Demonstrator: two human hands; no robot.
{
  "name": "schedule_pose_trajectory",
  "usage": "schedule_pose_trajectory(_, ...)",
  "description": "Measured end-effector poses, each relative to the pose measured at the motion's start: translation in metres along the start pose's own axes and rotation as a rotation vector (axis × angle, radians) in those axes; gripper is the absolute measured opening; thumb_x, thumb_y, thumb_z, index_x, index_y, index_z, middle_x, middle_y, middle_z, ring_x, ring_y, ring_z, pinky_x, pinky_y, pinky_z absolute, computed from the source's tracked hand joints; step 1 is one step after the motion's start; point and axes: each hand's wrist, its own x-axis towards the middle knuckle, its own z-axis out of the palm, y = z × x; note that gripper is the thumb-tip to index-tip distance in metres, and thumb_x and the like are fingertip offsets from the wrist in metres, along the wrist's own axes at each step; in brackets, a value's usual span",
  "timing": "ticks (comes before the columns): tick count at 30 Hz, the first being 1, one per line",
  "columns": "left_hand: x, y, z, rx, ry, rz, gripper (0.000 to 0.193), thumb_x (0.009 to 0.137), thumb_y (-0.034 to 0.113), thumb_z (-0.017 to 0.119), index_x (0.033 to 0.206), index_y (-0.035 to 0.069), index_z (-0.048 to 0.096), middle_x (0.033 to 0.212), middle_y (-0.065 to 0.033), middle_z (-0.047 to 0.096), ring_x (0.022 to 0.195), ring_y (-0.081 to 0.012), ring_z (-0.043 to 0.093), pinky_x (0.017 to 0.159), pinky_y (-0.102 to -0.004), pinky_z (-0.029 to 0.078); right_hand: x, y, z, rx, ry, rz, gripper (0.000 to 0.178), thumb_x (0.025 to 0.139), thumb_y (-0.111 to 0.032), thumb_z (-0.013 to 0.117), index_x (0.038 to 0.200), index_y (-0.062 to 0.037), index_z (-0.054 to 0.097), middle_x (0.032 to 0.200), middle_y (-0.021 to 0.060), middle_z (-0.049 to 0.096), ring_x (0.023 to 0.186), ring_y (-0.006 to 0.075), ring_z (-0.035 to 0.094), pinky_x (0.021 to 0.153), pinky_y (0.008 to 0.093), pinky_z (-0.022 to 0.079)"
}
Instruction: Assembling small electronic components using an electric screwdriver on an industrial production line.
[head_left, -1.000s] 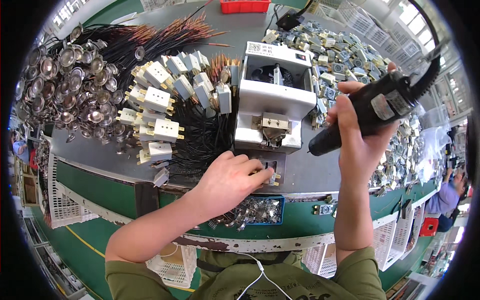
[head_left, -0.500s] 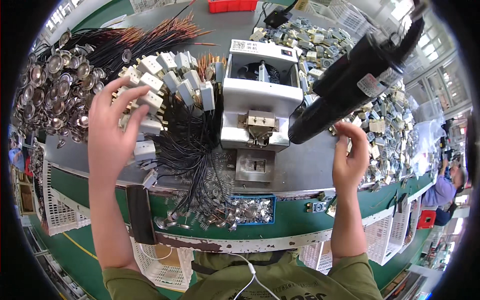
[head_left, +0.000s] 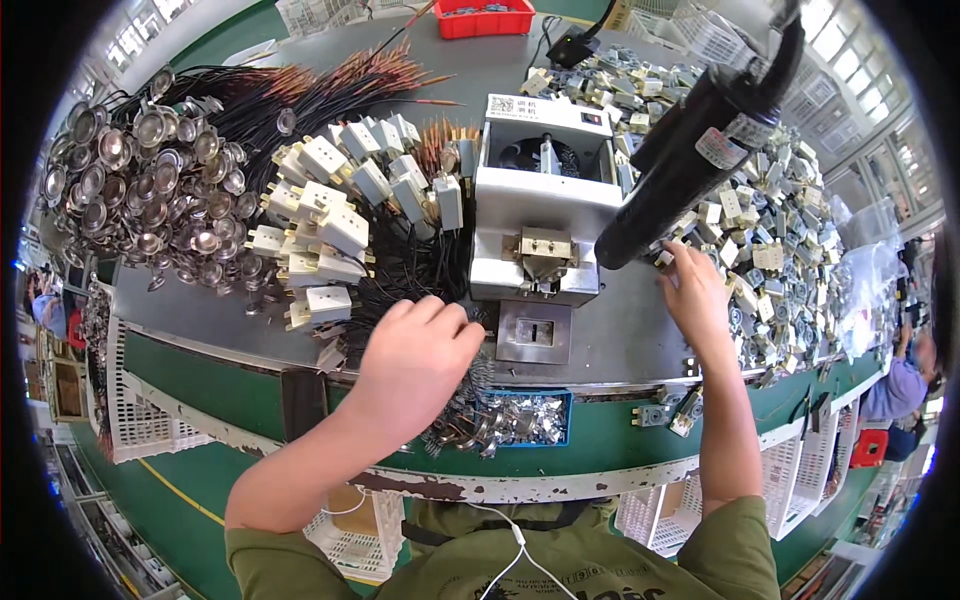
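Note:
My left hand [head_left: 420,352] is over the black wires [head_left: 400,275] and small coil springs [head_left: 475,372], left of the press machine. Its fingers curl downward and their tips are hidden. At the right, my right hand [head_left: 697,298] has thumb and fingers bent together at the edge of a pile of small grey and cream switch parts [head_left: 770,257]. Whatever sits at those fingertips is too small to name. Between the hands stands the silver press machine [head_left: 545,225], with a metal plate with a slot [head_left: 533,333] before it. White rectangular housings with brass terminals [head_left: 343,228] are stacked beyond my left hand.
Round metal cup parts [head_left: 150,185] heap up at the far left. A black cylindrical tool [head_left: 670,165] slants over the right side of the machine. A blue tray [head_left: 530,418] of small metal pieces lies at the front edge. A red bin [head_left: 485,20] stands at the back.
My left hand has moved right and nearer, from the white housings to the springs and wires, and its fingers have curled. My right hand stays by the parts pile. The view has shifted slightly.

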Motion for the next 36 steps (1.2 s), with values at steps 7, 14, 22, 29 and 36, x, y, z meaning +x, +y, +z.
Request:
schedule_pose_trajectory(7, 0.008, 0.012, 0.028, 0.174, -0.164, -0.033, 0.005, 0.07, 0.011, 0.068, 0.071, 0.012, 0.063, 0.074, -0.0031, 0.063, 0.079, -0.0195, 0.063, 0.071, -0.0334, 0.047, 0.003, 0.002, -0.01, 0.025, -0.031, 0.033, 0.044, 0.077, -0.002, 0.074, 0.119, -0.0073, 0.063, 0.113, 0.0139, 0.062, 0.108, 0.0362, 0.06, 0.093, 0.0429, 0.049)
schedule_pose_trajectory(14, 0.006, 0.013, 0.022, 0.039, -0.177, -0.066, 0.02, 0.075, 0.007, 0.068, 0.094, 0.006, 0.066, 0.086, -0.0078, 0.06, 0.084, -0.0245, 0.063, 0.073, -0.0381, 0.051, -0.005, 0.006, -0.013, 0.105, -0.076, 0.032, 0.038, 0.085, -0.009, 0.074, 0.121, -0.0077, 0.063, 0.111, 0.0107, 0.067, 0.089, 0.0274, 0.069, 0.082, 0.0376, 0.055)
schedule_pose_trajectory(22, 0.005, 0.004, -0.003, -0.385, 0.002, -0.138, 0.018, 0.087, 0.006, 0.069, 0.104, 0.002, 0.066, 0.092, -0.0097, 0.061, 0.084, -0.0278, 0.065, 0.073, -0.0382, 0.054, -0.057, -0.053, -0.033, 1.65, -0.053, 0.456, 0.022, 0.102, -0.003, 0.051, 0.122, 0.0007, 0.059, 0.099, 0.0155, 0.07, 0.081, 0.0229, 0.071, 0.067, 0.0326, 0.06)
schedule_pose_trajectory(29, -0.003, -0.006, -0.011, -0.496, 0.028, -0.221, 0.018, 0.088, 0.005, 0.069, 0.105, 0.003, 0.064, 0.093, -0.0096, 0.064, 0.081, -0.0233, 0.065, 0.071, -0.0332, 0.053, -0.064, -0.092, -0.068, 1.575, -0.068, 0.191, 0.035, 0.092, -0.005, 0.069, 0.124, 0.0037, 0.057, 0.11, 0.0151, 0.068, 0.09, 0.0219, 0.071, 0.082, 0.0322, 0.059)
schedule_pose_trajectory(36, -0.006, -0.011, -0.021, -0.653, 0.1, -0.363, 0.019, 0.091, 0.006, 0.065, 0.11, 0.004, 0.062, 0.094, -0.012, 0.065, 0.084, -0.0282, 0.067, 0.075, -0.0373, 0.054, -0.034, -0.128, -0.048, 0.313, -0.113, -0.39, 0.026, 0.081, -0.004, 0.076, 0.106, -0.0051, 0.067, 0.102, 0.0123, 0.068, 0.095, 0.03, 0.066, 0.082, 0.0365, 0.054)
